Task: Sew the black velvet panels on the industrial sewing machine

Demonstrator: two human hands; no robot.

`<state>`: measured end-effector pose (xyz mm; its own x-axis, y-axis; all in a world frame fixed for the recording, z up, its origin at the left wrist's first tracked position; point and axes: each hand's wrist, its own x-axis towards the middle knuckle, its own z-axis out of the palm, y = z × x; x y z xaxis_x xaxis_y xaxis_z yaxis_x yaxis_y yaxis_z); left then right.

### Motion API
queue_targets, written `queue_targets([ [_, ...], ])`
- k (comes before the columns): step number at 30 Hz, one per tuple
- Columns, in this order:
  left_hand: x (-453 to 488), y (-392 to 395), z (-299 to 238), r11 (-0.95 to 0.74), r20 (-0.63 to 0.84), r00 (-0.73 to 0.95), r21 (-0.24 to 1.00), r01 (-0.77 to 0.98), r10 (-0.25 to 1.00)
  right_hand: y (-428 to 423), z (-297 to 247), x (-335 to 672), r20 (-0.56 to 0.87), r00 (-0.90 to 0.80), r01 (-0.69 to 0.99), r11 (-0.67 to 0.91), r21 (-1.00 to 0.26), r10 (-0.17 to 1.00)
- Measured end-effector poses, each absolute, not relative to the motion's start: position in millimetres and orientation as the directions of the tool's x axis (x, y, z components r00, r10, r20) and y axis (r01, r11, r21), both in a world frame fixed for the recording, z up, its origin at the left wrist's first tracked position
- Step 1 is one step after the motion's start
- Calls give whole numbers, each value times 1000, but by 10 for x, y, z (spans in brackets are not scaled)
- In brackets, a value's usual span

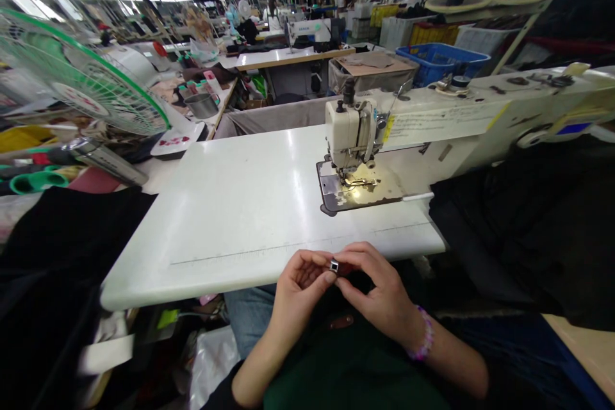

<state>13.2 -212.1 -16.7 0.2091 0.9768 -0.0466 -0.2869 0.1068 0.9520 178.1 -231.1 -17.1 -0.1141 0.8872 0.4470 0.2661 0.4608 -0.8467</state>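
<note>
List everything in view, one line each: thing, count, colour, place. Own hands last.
small metal piece: one, silver, pinched between both hands' fingertips
table: one, white, straight ahead
sewing machine: one, cream, right side of table
fan: one, green-rimmed, far left
left fabric heap: one, black, left of table
right fabric heap: one, black, right of table
crate: one, blue, behind the machine
bracelet: one, pink-purple beads, right wrist
left hand: one, bare, pinching the piece
right hand: one, bare, pinching the piece
</note>
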Motion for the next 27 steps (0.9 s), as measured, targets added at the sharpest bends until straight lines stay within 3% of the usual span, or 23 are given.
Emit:
queue_targets([
  [3, 105, -2112, -139, 4, 26, 197, 988, -152, 980, -2322, -191, 1762, 232, -92, 22, 235, -972, 968],
  [6, 65, -2099, -53, -232, 196, 213, 960, 160, 957, -2312, -211, 1764, -29, -197, -284, -86, -955, 980],
  [9, 29, -2074, 39, -403, 290, 341, 852, 334, 894, -2299, -237, 1784, -113, -283, -440, -234, -867, 952],
  [12, 18, -2054, 57, -426, 279, 406, 840, 335, 870, -2295, -264, 1802, -153, -282, -494, -280, -823, 947],
  [16, 48, -2056, -24, -330, 225, 386, 915, 231, 895, -2285, -273, 1825, -144, -246, -408, -237, -882, 959],
  [19, 92, -2068, -63, -145, 112, 362, 987, 64, 925, -2277, -242, 1838, -41, -130, -244, -72, -967, 991],
  [22, 125, -2068, -39, -4, 28, 355, 998, -70, 934, -2280, -198, 1850, 81, -63, -92, 75, -993, 995],
  [27, 125, -2042, 5, 116, -62, 371, 985, -124, 927, -2291, -172, 1872, 187, -54, -3, 187, -982, 981],
])
